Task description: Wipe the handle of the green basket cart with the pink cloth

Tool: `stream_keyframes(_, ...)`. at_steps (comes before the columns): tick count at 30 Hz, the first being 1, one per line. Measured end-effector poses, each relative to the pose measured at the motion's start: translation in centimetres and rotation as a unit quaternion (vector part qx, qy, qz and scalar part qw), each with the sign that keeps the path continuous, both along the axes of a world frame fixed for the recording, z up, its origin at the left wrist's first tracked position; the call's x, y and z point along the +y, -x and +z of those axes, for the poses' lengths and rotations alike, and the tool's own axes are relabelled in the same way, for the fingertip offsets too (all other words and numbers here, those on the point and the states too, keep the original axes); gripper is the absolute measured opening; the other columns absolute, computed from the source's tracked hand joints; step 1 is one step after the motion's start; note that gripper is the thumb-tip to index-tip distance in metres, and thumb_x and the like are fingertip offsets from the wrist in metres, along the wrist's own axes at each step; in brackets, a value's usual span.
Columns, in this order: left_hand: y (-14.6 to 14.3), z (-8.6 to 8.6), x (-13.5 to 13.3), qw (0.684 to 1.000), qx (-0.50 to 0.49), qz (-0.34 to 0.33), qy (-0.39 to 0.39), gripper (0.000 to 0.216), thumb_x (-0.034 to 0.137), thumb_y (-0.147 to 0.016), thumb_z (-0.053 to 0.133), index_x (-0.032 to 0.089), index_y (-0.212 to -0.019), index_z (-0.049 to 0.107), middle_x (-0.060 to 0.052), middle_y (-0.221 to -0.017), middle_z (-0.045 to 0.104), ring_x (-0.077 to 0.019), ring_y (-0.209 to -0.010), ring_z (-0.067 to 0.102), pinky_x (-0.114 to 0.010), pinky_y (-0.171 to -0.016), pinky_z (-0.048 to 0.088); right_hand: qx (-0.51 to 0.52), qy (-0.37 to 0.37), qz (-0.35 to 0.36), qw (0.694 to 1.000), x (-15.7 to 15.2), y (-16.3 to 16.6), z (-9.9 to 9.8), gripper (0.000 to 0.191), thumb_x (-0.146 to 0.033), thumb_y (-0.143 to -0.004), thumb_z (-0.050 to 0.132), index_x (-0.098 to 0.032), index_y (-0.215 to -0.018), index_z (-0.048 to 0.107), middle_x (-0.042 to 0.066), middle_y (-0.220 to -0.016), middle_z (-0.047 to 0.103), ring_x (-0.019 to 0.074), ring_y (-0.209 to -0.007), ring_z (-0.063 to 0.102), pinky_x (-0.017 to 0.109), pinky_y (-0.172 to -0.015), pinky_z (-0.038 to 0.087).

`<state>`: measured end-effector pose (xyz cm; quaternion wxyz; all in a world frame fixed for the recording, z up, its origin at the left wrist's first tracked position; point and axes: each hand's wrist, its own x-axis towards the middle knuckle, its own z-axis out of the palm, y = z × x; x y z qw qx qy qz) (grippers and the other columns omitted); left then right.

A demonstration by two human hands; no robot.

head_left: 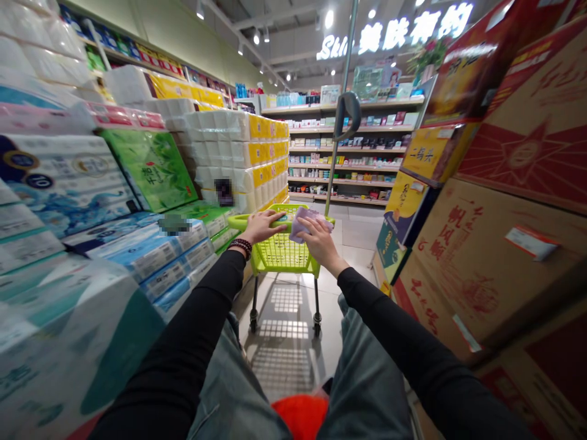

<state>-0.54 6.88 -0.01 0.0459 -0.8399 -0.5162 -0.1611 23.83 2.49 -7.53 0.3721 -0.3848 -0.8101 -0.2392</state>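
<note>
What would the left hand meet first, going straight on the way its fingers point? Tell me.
Likely the lilac cloth under the right hand, along the cart handle, though depth is unclear.

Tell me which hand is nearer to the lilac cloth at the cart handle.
Right. The right hand is on the lilac cloth, fingers laid over it; the left hand rests on the green cart handle, just left of the cloth.

“美肤有约” on lit sign (397, 33), “二锅头” on yellow box (426, 154)
</note>
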Motion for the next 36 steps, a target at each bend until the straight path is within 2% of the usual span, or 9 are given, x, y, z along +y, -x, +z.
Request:
stream_keyframes(2, 0.1, 0.0, 0.0, 1.0, 0.0, -0.001, 0.001, 0.067, 0.075, -0.099, 0.043, 0.046, -0.159, 0.048, -0.002, -0.16, 0.054, -0.0349, -0.142, 0.049, -0.051, -0.116, 0.035, -0.003, -0.001, 0.0, 1.0, -0.1, -0.3, 0.2, 0.027, -0.009, -0.098, 0.059, -0.024, -0.104, 0.08, 0.008, -0.155, 0.061, 0.0282, -0.146, 0.052, 0.054, -0.124, 0.038)
stream_keyframes(5, 0.3, 0.0, 0.1, 1.0, -0.001, 0.0, 0.002, 0.066, 0.075, -0.099, 0.043, 0.046, -0.159, 0.048, -0.002, -0.16, 0.054, -0.0347, -0.141, 0.05, -0.051, -0.115, 0.036, 0.007, -0.002, -0.009, 1.0, -0.4, -2.9, 0.1, 0.025, -0.012, -0.099, 0.06, -0.024, -0.101, 0.081, 0.008, -0.151, 0.064, 0.0282, -0.145, 0.053, 0.053, -0.124, 0.039)
stream_keyframes(10, 0.1, 0.0, 0.1, 1.0, -0.003, 0.003, 0.0, 0.066, 0.074, -0.099, 0.044, 0.046, -0.158, 0.049, -0.003, -0.161, 0.053, -0.0348, -0.143, 0.049, -0.052, -0.115, 0.036, 0.054, 0.007, -0.023, 0.998, -0.6, -6.3, -0.5, 0.031, -0.01, -0.1, 0.053, -0.022, -0.099, 0.082, 0.011, -0.148, 0.065, 0.0282, -0.143, 0.055, 0.051, -0.12, 0.047)
stream_keyframes(12, -0.1, 0.1, -0.1, 1.0, -0.002, 0.002, -0.001, 0.066, 0.074, -0.099, 0.044, 0.045, -0.158, 0.049, -0.003, -0.16, 0.054, -0.0346, -0.143, 0.049, -0.051, -0.115, 0.037, 0.065, 0.003, -0.018, 0.998, -0.4, -5.8, -0.6, 0.029, -0.01, -0.099, 0.055, -0.022, -0.096, 0.081, 0.011, -0.147, 0.066, 0.0288, -0.142, 0.056, 0.053, -0.12, 0.046)
stream_keyframes(16, -0.3, 0.1, -0.3, 1.0, -0.001, 0.0, -0.002, 0.065, 0.074, -0.099, 0.043, 0.045, -0.158, 0.05, -0.002, -0.159, 0.055, -0.0345, -0.141, 0.051, -0.051, -0.115, 0.037, 0.051, 0.004, 0.01, 0.999, 0.1, -2.6, -0.3, 0.027, -0.009, -0.097, 0.06, -0.025, -0.1, 0.081, 0.008, -0.148, 0.066, 0.029, -0.144, 0.054, 0.058, -0.126, 0.037)
stream_keyframes(20, 0.0, 0.0, -0.3, 1.0, -0.007, 0.001, -0.003, 0.067, 0.077, -0.098, 0.042, 0.047, -0.157, 0.05, -0.001, -0.158, 0.055, -0.0358, -0.142, 0.049, -0.051, -0.116, 0.035, 0.032, 0.015, 0.034, 0.999, 0.4, -0.6, 0.5, 0.031, -0.007, -0.097, 0.058, -0.026, -0.106, 0.082, 0.007, -0.149, 0.066, 0.0273, -0.141, 0.057, 0.054, -0.125, 0.038)
stream_keyframes(25, 0.3, -0.1, -0.2, 1.0, -0.007, -0.002, -0.006, 0.067, 0.076, -0.098, 0.041, 0.046, -0.157, 0.05, -0.001, -0.158, 0.056, -0.0348, -0.142, 0.049, -0.051, -0.117, 0.035, 0.023, 0.003, 0.051, 0.998, -0.3, -3.2, 0.8, 0.031, -0.011, -0.101, 0.053, -0.026, -0.107, 0.08, 0.006, -0.148, 0.067, 0.0247, -0.14, 0.058, 0.05, -0.123, 0.041)
stream_keyframes(30, 0.0, -0.1, -0.3, 1.0, -0.006, -0.006, -0.003, 0.067, 0.075, -0.099, 0.042, 0.044, -0.158, 0.05, -0.002, -0.159, 0.055, -0.035, -0.142, 0.049, -0.051, -0.116, 0.035, 0.068, 0.015, 0.025, 0.997, -1.4, -5.8, 0.8, 0.035, -0.014, -0.103, 0.047, -0.026, -0.105, 0.079, 0.006, -0.143, 0.07, 0.0243, -0.139, 0.059, 0.047, -0.119, 0.044)
stream_keyframes(36, -0.2, -0.1, -0.2, 1.0, -0.003, -0.003, -0.002, 0.068, 0.077, -0.098, 0.04, 0.047, -0.158, 0.048, -0.001, -0.158, 0.056, -0.0339, -0.142, 0.049, -0.049, -0.116, 0.034, 0.108, 0.04, -0.021, 0.993, -1.0, -2.5, 1.5, 0.045, -0.009, -0.1, 0.043, -0.026, -0.125, 0.076, 0.008, -0.138, 0.072, 0.0256, -0.129, 0.063, 0.047, -0.117, 0.043)
